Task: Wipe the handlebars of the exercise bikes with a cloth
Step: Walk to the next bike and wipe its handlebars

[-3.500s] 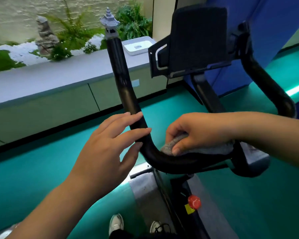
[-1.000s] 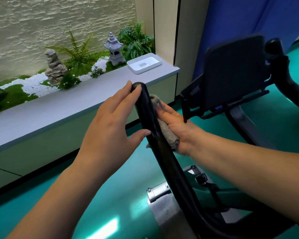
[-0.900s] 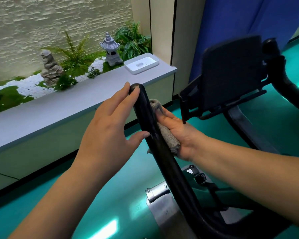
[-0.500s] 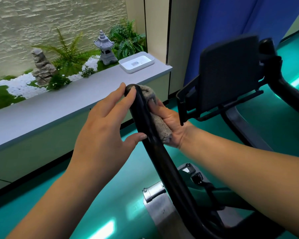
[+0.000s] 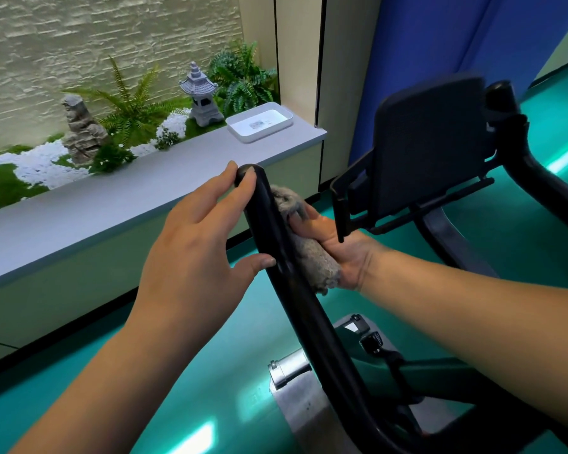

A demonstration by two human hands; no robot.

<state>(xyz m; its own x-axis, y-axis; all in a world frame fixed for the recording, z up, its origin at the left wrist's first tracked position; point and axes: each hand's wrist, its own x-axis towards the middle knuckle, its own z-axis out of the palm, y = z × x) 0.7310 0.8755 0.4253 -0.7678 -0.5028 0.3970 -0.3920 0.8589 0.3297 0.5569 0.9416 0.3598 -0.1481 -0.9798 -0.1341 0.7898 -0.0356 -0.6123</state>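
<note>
Near the top of the left handlebar (image 5: 276,257) we brace with the left hand (image 5: 194,257), grip loose, fingers straight against the bar, holding nothing, likely to steady it. Our right hand (image 5: 338,253) presses the grey cloth (image 5: 312,253) against the bar's far side, fingers curled round it.

Glossy black handlebar (image 5: 286,283), fuzzy grey cloth (image 5: 312,253), rough stone wall (image 5: 112,44)

I'm seeing a glossy teal floor (image 5: 210,371) catching light beneath the fingers, a grey ledge (image 5: 79,211) lying beyond them, a pale stone wall (image 5: 95,37) rising behind, blue panels (image 5: 423,44) standing right.
</note>
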